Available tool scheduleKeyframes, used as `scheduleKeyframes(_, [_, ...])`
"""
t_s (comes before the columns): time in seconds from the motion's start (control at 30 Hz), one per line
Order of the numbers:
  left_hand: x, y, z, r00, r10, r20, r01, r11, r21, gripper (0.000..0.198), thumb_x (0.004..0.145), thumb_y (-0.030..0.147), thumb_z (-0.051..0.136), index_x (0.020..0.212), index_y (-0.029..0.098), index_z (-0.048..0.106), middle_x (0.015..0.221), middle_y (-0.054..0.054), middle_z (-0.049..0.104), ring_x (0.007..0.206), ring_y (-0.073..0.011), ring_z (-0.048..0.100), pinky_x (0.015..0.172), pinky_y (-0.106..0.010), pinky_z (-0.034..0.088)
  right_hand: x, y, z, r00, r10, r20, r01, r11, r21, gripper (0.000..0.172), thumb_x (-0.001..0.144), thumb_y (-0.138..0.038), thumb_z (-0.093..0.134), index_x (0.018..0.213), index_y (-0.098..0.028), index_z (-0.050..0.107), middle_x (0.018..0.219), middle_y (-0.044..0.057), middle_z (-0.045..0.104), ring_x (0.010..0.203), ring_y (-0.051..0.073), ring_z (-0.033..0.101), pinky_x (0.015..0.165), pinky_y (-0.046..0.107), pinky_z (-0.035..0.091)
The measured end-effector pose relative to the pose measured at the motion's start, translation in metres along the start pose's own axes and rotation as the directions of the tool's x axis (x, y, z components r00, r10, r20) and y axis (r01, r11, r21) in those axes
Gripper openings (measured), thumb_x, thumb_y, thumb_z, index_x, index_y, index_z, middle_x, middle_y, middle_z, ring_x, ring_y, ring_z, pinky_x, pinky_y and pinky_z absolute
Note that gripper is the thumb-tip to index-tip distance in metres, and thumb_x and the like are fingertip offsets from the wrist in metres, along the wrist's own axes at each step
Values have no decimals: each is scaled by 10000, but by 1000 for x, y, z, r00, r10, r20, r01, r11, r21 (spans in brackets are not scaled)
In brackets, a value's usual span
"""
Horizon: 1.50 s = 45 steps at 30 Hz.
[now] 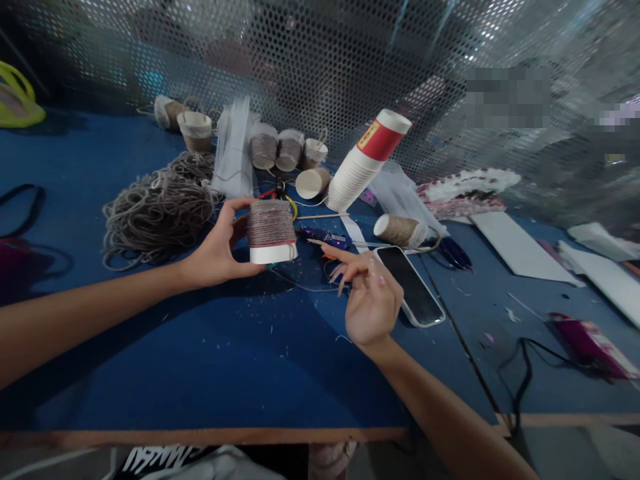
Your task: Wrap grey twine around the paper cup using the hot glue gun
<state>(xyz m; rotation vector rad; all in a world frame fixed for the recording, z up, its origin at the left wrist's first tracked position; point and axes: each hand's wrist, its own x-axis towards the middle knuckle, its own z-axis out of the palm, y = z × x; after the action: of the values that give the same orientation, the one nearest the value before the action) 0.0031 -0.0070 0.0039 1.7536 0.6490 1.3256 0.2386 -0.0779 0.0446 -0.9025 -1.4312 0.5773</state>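
Note:
My left hand (223, 243) is closed around a paper cup (273, 232), thumb below and fingers behind it. Rows of grey-brown yarn cover most of the cup, with a thin red line near a bare white band. My right hand (373, 293) is raised over the table, palm showing, index finger stretched toward the cup and the other fingers loosely bent. I see nothing held in it. A blue glue gun (325, 237) lies just beyond its fingertips. A thin strand (310, 288) runs between the cup and the right fingertips; whether it touches them I cannot tell.
A heap of grey yarn (160, 210) lies left. Behind stand wrapped cups (264, 147) and a leaning stack of paper cups (357, 170). A phone (413, 287) and a wrapped cup on its side (400, 230) lie right. A perforated metal screen (310, 60) borders the back.

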Motion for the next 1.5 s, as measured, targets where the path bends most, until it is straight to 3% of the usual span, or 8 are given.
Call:
scheduleKeyframes(0.17, [1, 0, 0, 1000, -23, -1, 23, 1000, -13, 885, 590, 358, 935, 1290, 242, 406, 1295, -138, 599, 1245, -330, 635, 1058, -527, 541, -5, -4, -4, 963, -7, 271, 35, 995, -98, 451, 1003, -451, 426, 634, -259, 599, 794, 38, 746, 752, 220, 602, 744, 435, 467])
scheduleKeyframes(0.27, [0, -1, 0, 999, -42, -7, 42, 998, -38, 924, 573, 374, 948, 1308, 248, 402, 1314, -146, 596, 1269, -346, 617, 1079, -550, 520, -6, -5, -4, 957, -1, 291, 45, 988, -145, 478, 1012, -473, 400, 654, -263, 637, 640, 29, 672, 706, 219, 580, 730, 438, 462])
scheduleKeyframes(0.57, [-1, -2, 0, 1000, 2, -3, -2, 994, -106, 834, 621, 304, 922, 1281, 259, 416, 1363, -129, 565, 1285, -315, 600, 1099, -518, 496, 1, 2, -1, 997, 35, 67, -30, 997, -75, 431, 1004, -375, 424, 621, -239, 566, 636, 14, 607, 881, 243, 712, 738, 393, 456])
scheduleKeyframes(0.77, [-1, 2, -1, 997, -71, 8, 72, 991, -116, 822, 632, 278, 907, 1290, 241, 416, 1342, -128, 579, 1325, -330, 560, 1140, -519, 444, 11, 3, 3, 978, 0, -208, 0, 1000, -1, 175, 894, -291, 560, 740, -216, 595, 760, 2, 652, 688, 137, 627, 637, 296, 483])
scheduleKeyframes(0.9, [1, 6, -3, 993, -62, 98, 74, 990, -122, 782, 654, 264, 870, 1291, 253, 415, 1370, -127, 539, 1309, -331, 570, 1118, -504, 473, 13, -8, 4, 980, 143, 141, -173, 957, 235, 226, 896, -398, 541, 753, -224, 552, 844, 26, 707, 546, 108, 565, 487, 264, 492])
scheduleKeyframes(1.03, [2, 9, -5, 982, -45, 185, 70, 989, -129, 750, 688, 243, 809, 1314, 263, 397, 1397, -135, 503, 1304, -323, 573, 1070, -482, 516, 7, -15, 4, 824, 297, 482, -467, 839, 281, 319, 929, -470, 516, 726, -225, 519, 892, 53, 757, 433, 88, 501, 362, 244, 447])
scheduleKeyframes(1.23, [1, 7, -7, 976, -44, 215, 74, 988, -136, 769, 680, 208, 782, 1325, 275, 369, 1401, -135, 496, 1272, -307, 592, 1037, -458, 539, 1, -7, 3, 825, 293, 483, -445, 864, 236, 408, 938, -528, 525, 667, -225, 555, 473, -42, 534, 382, 97, 427, 418, 251, 494])
scheduleKeyframes(1.5, [2, 9, -9, 968, -61, 244, 86, 992, -93, 765, 687, 196, 755, 1333, 282, 356, 1376, -125, 475, 1238, -287, 609, 1035, -454, 537, 5, -12, 3, 858, 279, 431, -396, 894, 210, 431, 947, -509, 537, 632, -218, 581, 436, -56, 452, 375, 97, 435, 410, 237, 468])
